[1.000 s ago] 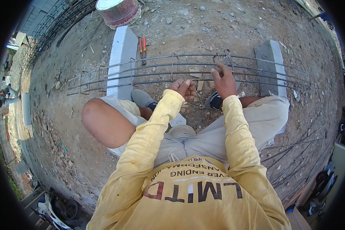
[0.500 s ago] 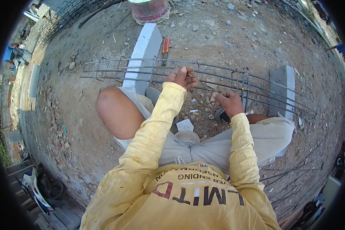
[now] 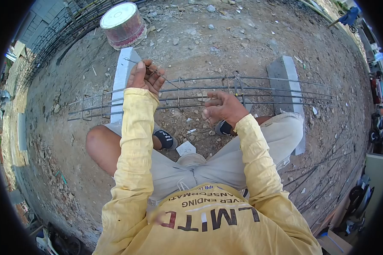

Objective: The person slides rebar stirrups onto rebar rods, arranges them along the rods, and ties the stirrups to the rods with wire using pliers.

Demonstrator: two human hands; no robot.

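Note:
My left hand (image 3: 147, 77) is raised over the left block and pinches a thin wire (image 3: 167, 80), which slants down to the right toward the bars. My right hand (image 3: 225, 107) is at the near side of the long steel bar frame (image 3: 200, 88), its fingers curved and apart, with nothing visible in them. Square stirrups (image 3: 178, 92) cross the frame's bars. The frame rests across a white-topped block (image 3: 121, 78) at the left and a grey block (image 3: 281, 85) at the right. A metal tool (image 3: 238, 86) lies over the bars beyond my right hand.
A reddish bucket with a white lid (image 3: 124, 25) stands beyond the left block. My crossed legs are on the near side of the frame. A white tile piece (image 3: 185, 148) lies between my feet. Loose rods (image 3: 319, 166) lie at the right, and more bar frames at the upper left.
My left hand has moved left and up from the bars, and the wire now shows in it. My right hand has moved slightly left and its fingers have spread. The view has shifted.

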